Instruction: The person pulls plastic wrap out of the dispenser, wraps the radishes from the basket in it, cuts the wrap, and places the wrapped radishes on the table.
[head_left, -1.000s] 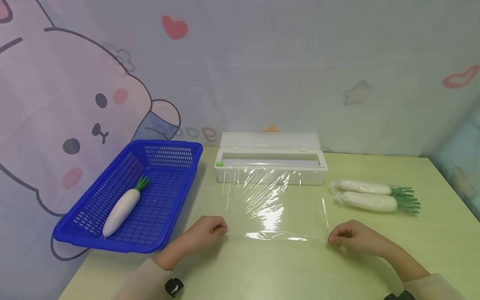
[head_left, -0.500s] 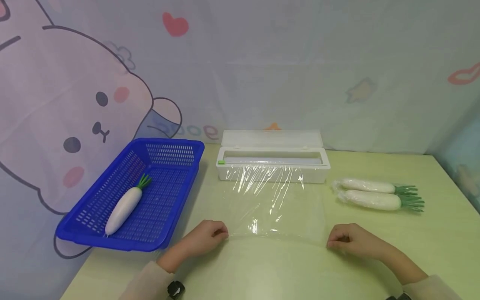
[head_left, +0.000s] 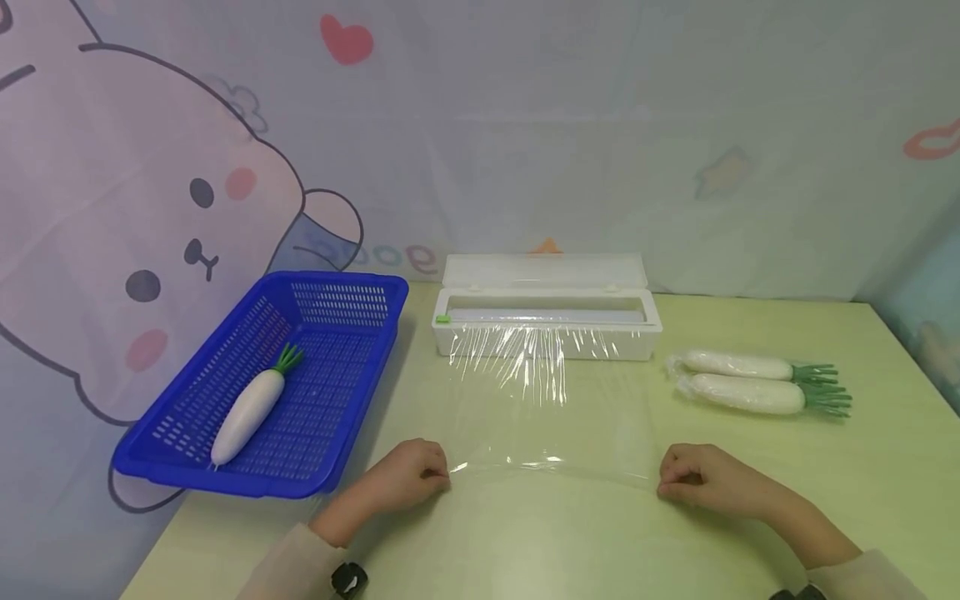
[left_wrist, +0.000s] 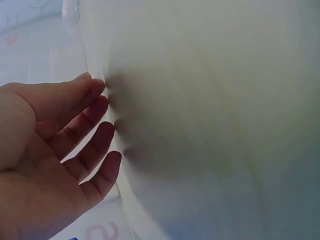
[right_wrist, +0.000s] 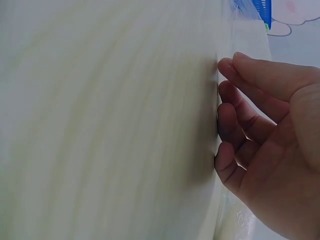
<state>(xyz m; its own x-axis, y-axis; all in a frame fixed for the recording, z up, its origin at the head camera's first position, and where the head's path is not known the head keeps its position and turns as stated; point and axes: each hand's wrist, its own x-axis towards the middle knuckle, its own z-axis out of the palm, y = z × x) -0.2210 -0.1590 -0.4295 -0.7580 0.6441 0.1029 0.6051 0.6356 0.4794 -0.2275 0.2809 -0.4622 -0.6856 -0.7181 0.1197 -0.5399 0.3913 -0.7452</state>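
A clear sheet of plastic wrap (head_left: 551,425) runs from the white wrap dispenser (head_left: 547,342) toward the person, low over the table. My left hand (head_left: 408,477) pinches its near left corner between thumb and forefinger. At the near right corner, my right hand (head_left: 708,481) pinches the film the same way. In the left wrist view the left hand's (left_wrist: 60,135) other fingers touch the tabletop. The right wrist view shows the right hand (right_wrist: 272,125) with its fingertips likewise against the table. The dispenser's lid stands raised, with the roll inside and a green slider at its left end.
On the left stands a blue plastic basket (head_left: 367,400) holding one white radish (head_left: 249,415) with green stalks. Two white radishes (head_left: 750,393) wrapped in film lie side by side at the right. A cartoon-printed cloth (head_left: 540,150) hangs behind the table (head_left: 525,542).
The film's near edge has come down closer to the table and its bright glare has faded. Both hands keep their pinch and have shifted only slightly.
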